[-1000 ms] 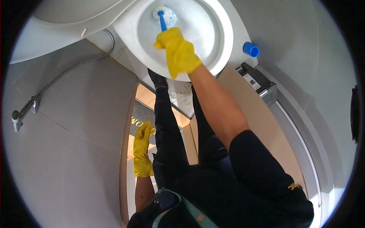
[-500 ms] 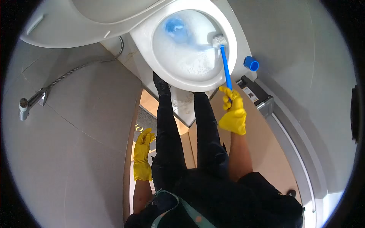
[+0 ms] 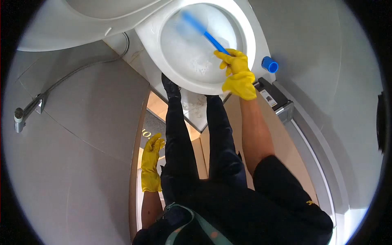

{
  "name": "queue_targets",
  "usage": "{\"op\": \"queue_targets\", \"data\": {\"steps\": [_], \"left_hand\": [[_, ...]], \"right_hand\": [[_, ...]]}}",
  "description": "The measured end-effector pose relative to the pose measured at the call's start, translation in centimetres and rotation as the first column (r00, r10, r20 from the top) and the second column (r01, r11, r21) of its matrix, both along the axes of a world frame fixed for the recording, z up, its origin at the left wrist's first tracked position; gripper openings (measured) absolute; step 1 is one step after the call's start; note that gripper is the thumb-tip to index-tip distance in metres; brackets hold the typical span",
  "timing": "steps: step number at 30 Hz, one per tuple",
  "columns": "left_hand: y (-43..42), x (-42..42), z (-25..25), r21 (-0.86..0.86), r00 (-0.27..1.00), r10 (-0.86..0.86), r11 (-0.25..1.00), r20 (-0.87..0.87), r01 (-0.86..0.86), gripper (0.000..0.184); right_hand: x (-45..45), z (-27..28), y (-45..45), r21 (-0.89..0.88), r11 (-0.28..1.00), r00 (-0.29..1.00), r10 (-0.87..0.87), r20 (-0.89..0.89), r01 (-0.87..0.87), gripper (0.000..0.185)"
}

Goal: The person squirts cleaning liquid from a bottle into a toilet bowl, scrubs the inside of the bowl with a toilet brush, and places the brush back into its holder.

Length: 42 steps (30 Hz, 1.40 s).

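Observation:
My right hand (image 3: pixel 235 67), in a yellow rubber glove, is closed round the handle of a blue toilet brush (image 3: pixel 216 43). The brush slants up and left into the bowl of the white toilet (image 3: pixel 250 36). Its head is smeared by motion near the far left of the bowl, and white foam (image 3: pixel 202 67) lies in the water. Beside my left leg hangs my left hand (image 3: pixel 152 151), gloved in yellow too, with its fingers loosely bent and nothing visible in them.
A blue brush holder (image 3: pixel 269 64) stands right of the toilet, near a dark metal-ended box (image 3: pixel 277 97) on the wall. The raised toilet lid and seat (image 3: pixel 81 24) fill the top left. A hand sprayer (image 3: pixel 26 114) with a metal hose hangs on the left grey wall.
My right hand has moved up and left over the toilet's rim, swinging the brush head from the bowl's right side to its far left. My left hand has hardly moved.

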<state>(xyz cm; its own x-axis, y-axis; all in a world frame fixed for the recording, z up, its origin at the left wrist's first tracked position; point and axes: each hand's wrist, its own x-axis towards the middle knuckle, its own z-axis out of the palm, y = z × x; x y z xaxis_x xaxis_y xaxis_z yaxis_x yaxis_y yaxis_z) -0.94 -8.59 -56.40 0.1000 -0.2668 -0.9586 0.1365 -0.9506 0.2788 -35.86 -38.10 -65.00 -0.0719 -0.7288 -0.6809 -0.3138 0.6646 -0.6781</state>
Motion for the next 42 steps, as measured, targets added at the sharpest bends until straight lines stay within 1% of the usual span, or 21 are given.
{"op": "queue_targets", "data": {"steps": [2, 3, 4, 5, 9, 10, 12, 13, 14, 15, 18, 19, 20, 22, 24, 28, 30, 38, 39, 40, 42], "left_hand": [[-0.6, -0.3, -0.1, 0.001, 0.999, -0.017, 1.0, 0.029, 0.017, 0.032], [-0.7, -0.4, -0.8, -0.021, 1.0, 0.002, 1.0, 0.017, -0.002, 0.032], [-0.2, -0.2, -0.4, -0.018, 1.0, 0.014, 1.0, 0.0, -0.014, 0.033], [0.0, 0.0, -0.4, -0.019, 1.0, 0.012, 1.0, -0.002, -0.012, 0.033], [-0.2, -0.3, 0.2, 0.022, 1.0, -0.021, 1.0, -0.009, 0.021, 0.033], [-1.0, -0.5, -0.1, 0.008, 1.0, 0.012, 1.0, -0.004, -0.011, 0.032], [-0.5, 0.0, -0.3, -0.03, 1.0, -0.023, 0.999, 0.018, 0.024, 0.033], [-0.8, -0.1, -0.7, -0.036, 1.0, -0.015, 0.999, 0.017, 0.015, 0.032], [-0.6, 0.0, -0.2, -0.021, 1.0, -0.016, 1.0, 0.008, 0.016, 0.032], [-0.7, -0.2, 0.1, 0.011, 1.0, 0.027, 1.0, -0.003, -0.027, 0.032], [0.3, 0.2, -0.8, -0.008, 1.0, -0.013, 1.0, 0.003, 0.013, 0.032], [0.5, 0.2, -0.8, -0.037, 1.0, -0.022, 0.999, -0.009, 0.022, 0.032], [0.5, 0.0, -1.1, -0.039, 1.0, -0.019, 0.999, -0.008, 0.019, 0.032], [0.7, 0.2, -0.8, -0.027, 0.998, 0.056, 0.998, -0.012, -0.057, 0.032], [1.4, 0.4, -0.6, 0.008, 1.0, 0.016, 1.0, 0.017, -0.016, 0.032], [1.4, 0.4, -0.2, 0.02, 1.0, 0.005, 1.0, -0.009, -0.005, 0.032], [0.7, 0.4, -0.6, 0.01, 0.999, 0.053, 0.999, -0.008, -0.053, 0.031], [1.7, 1.0, -1.2, -0.027, 0.989, 0.149, 0.988, -0.024, -0.149, 0.032], [0.8, 1.2, -0.7, 0.01, 0.996, 0.074, 0.997, -0.05, -0.073, 0.033], [1.2, 1.2, -1.3, 0.009, 0.996, 0.073, 0.997, -0.055, -0.073, 0.033], [3.1, 1.5, -2.2, -0.013, 0.997, 0.058, 0.998, -0.042, -0.059, 0.034]], "right_hand": [[-1.8, -0.7, 4.0, -0.58, 0.705, 0.907, 0.242, -0.344, -0.408, 0.033], [-3.8, -0.6, 6.0, -0.588, 0.696, 0.906, 0.243, -0.346, -0.411, 0.033], [-6.1, 0.8, 9.2, -0.204, 0.972, 0.992, -0.127, -0.027, 0.119, 0.031], [-7.3, 1.4, 10.4, 0.331, 0.78, 0.81, -0.582, 0.072, 0.531, 0.03], [-3.9, -2.7, 5.0, 0.181, 0.848, 0.841, -0.523, 0.135, 0.498, 0.03], [-1.1, 0.0, 1.9, -0.217, 0.965, 0.989, 0.135, -0.062, -0.145, 0.03], [-1.5, -0.2, 3.7, -0.404, 0.807, 0.896, 0.329, -0.298, -0.431, 0.031], [-3.0, -0.3, 5.0, -0.417, 0.799, 0.895, 0.332, -0.297, -0.434, 0.031], [-5.5, 0.4, 8.1, -0.067, 0.992, 0.993, -0.113, -0.033, 0.111, 0.03], [-6.9, 1.0, 9.8, 0.377, 0.742, 0.797, -0.603, 0.014, 0.555, 0.028], [-5.1, 1.1, 6.5, 0.295, 0.765, 0.761, -0.63, 0.157, 0.573, 0.022], [-0.8, 1.0, 4.7, -0.285, 0.914, 0.954, -0.3, -0.001, 0.287, 0.021], [1.4, 0.8, 1.1, -0.103, 0.976, 0.98, -0.197, -0.017, 0.194, 0.023], [0.9, -0.7, 3.0, -0.087, 0.986, 0.989, -0.145, -0.006, 0.144, 0.024], [-3.1, 0.8, 6.9, 0.266, 0.757, 0.764, -0.637, 0.098, 0.597, 0.023], [-4.2, 0.1, 6.8, 0.39, 0.677, 0.644, -0.729, 0.233, 0.625, 0.027], [2.7, 0.2, 0.8, 0.153, 0.936, 0.946, -0.323, 0.01, 0.318, 0.022], [-3.9, 1.8, 5.0, 0.398, 0.718, 0.759, -0.646, 0.076, 0.571, 0.021], [-1.2, 1.1, 3.3, 0.262, 0.761, 0.771, -0.631, 0.084, 0.594, 0.024], [1.6, 2.1, 0.1, 0.171, 0.937, 0.947, -0.316, 0.05, 0.303, 0.027], [2.6, -0.3, -3.3, 0.372, 0.882, 0.956, -0.288, -0.063, 0.29, 0.024]]}}
